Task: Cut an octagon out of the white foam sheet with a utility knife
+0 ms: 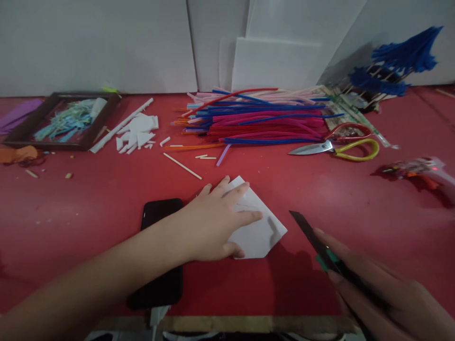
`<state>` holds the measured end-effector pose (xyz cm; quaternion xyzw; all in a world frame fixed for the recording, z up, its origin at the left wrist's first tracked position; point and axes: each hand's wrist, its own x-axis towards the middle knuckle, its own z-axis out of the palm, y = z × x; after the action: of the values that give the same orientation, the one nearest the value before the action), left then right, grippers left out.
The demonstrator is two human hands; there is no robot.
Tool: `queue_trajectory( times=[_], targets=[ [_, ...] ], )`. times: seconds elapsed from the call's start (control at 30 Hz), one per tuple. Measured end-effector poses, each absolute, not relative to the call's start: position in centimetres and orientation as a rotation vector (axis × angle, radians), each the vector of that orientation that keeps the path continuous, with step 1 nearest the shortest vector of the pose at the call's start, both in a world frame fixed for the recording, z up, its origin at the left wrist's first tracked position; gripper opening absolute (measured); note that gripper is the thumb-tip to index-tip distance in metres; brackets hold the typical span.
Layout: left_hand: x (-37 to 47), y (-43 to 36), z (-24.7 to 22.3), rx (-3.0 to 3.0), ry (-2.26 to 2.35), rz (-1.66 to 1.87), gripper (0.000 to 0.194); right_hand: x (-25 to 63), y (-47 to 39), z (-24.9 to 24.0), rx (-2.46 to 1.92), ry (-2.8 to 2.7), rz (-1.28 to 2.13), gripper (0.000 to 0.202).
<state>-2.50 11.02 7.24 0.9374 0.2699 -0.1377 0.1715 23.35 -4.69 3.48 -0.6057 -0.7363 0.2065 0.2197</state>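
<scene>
My left hand (216,218) lies with spread fingers on a piece of white paper or card (254,237), pressing it to the red tabletop. The piece has angled corners and a faint line on it; part of it is hidden under my palm. In my right hand (380,284) is a utility knife (309,232) with a dark blade and a green part on its body. The blade points up and left, apart from the paper's right corner. Under my left wrist lies a black smartphone (159,213), partly covered.
Behind the paper lie pipe cleaners (263,118), scissors (334,148) and white scraps (138,130). A glue gun (415,170) rests at right, below blue tasselled sticks (405,57). At left is a dark frame (85,137) with shredded strips. White boards (273,64) lean at the back.
</scene>
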Motion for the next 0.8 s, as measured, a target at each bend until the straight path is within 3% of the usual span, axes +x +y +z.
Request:
queue_trajectory(
  times=[0.17, 0.37, 0.47, 0.63, 0.8],
  targets=[
    [-1.6, 9.8, 7.3, 2.728, 0.992, -0.440, 0.054, 21.5, -3.5, 3.4, -1.804, -1.683, 0.857, 0.052],
    [-1.4, 6.7, 8.4, 2.699, 1.197, -0.731, 0.073, 19.7, -1.6, 3.0, -1.709, -1.547, 1.114, 0.062],
    [-1.3, 5.5, 8.5, 2.688, 1.277, -0.833, 0.073, 19.1, -0.4, 3.5, -1.672, -1.632, 1.190, 0.061],
    [-1.4, 4.6, 7.1, 3.014, 1.023, -0.458, 0.040, 19.8, 0.6, 4.0, -1.593, -1.993, 0.786, 0.049],
    [-1.2, 3.3, 5.0, 3.081, 0.872, -0.035, 0.046, 21.5, 0.1, 3.4, -1.503, -2.296, 0.522, 0.046]
  ],
)
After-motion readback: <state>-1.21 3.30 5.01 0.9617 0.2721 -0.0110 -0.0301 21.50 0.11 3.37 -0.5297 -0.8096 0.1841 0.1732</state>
